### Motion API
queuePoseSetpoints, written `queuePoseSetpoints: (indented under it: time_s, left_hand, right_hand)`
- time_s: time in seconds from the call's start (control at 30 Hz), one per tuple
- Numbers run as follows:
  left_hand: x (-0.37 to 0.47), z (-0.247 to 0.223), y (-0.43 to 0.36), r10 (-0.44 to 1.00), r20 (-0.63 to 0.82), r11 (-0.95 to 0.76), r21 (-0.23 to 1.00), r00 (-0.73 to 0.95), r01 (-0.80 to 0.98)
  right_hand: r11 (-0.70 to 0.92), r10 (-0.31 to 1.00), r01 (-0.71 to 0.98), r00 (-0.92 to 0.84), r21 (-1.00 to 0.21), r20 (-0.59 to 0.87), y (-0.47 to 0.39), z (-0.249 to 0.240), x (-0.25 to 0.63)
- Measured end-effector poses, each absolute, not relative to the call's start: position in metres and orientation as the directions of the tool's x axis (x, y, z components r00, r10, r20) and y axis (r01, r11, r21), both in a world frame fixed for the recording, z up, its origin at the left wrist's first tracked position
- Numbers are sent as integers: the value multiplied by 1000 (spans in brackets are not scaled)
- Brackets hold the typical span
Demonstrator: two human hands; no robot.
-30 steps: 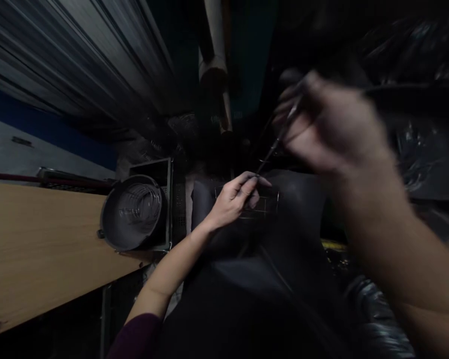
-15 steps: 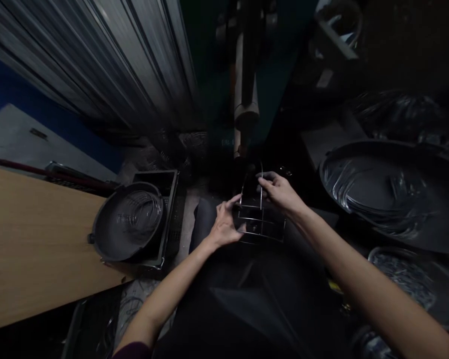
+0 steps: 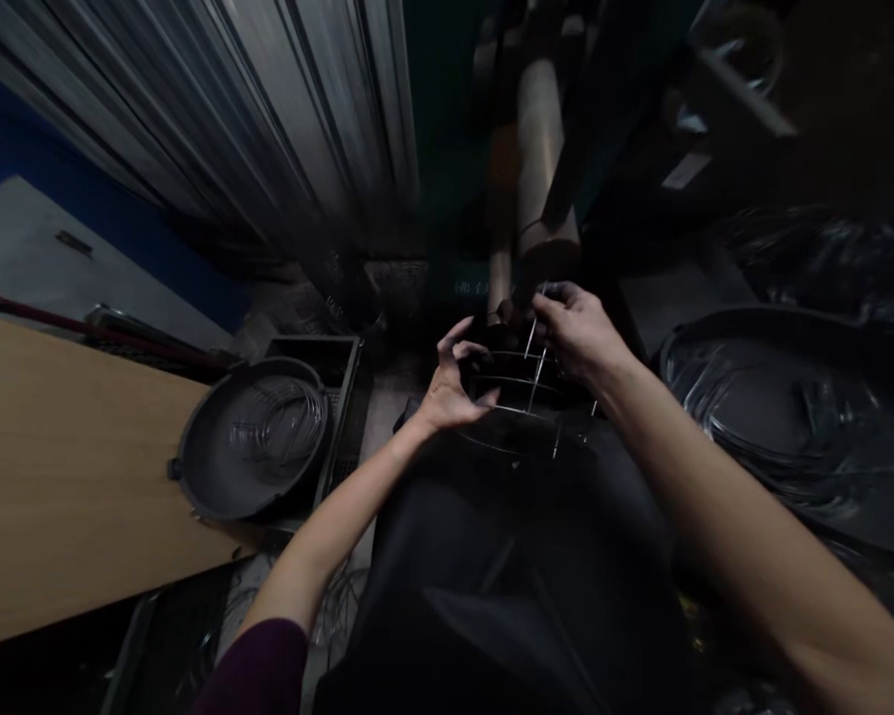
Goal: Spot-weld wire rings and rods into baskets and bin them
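A wire frame (image 3: 530, 410) made of thin, shiny curved rods with crosspieces sits in front of me, below the machine's cylindrical arms. My left hand (image 3: 451, 387) grips its left side, thumb on the near rods and some fingers round the far ones, index finger raised. Above the frame my right hand (image 3: 579, 330) pinches a short straight metal rod (image 3: 530, 336) between thumb and fingertips. The rod slants down towards the frame's far wires; whether they touch I cannot tell. Darkness hides the frame's right part.
The machine's thick cylinder (image 3: 542, 149) juts towards me above the hands. At left, a dark round basin (image 3: 209, 467) with curved wires stands on a crate (image 3: 350, 372) beside a wooden board (image 3: 67, 477). At right, another large basin (image 3: 760, 316) holds bent wires.
Both hands have moved away from me with the wire frame, up to the machine's cylinder. The rod in my right hand has gone from upright to slanted. My view has shifted slightly left.
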State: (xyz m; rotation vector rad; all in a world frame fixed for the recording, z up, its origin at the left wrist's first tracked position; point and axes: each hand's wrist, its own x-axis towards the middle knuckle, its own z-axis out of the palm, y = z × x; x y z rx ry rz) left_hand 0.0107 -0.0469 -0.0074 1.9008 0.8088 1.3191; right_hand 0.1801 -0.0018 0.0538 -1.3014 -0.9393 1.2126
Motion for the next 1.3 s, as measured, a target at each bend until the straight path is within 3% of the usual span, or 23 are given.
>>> queuePoseSetpoints:
  time_s: [0.23, 0.53, 0.9, 1.3]
  left_hand:
    - [11, -4, -44, 892, 368, -393, 918, 261, 49]
    - [7, -13, -38, 813, 535, -570, 811, 228, 129]
    - [2, -6, -22, 766, 583, -634, 757, 271, 162]
    - [0, -4, -6, 779, 542, -597, 795, 314, 109]
  right_hand:
    - [-115, 980, -132, 146, -985, -134, 8, 47, 177]
    - [-118, 979, -156, 144, -981, -141, 12, 50, 173]
    - [-71, 980, -69, 182, -995, -83, 19, 53, 172]
    - [-50, 983, -86, 174, -995, -65, 32, 46, 174]
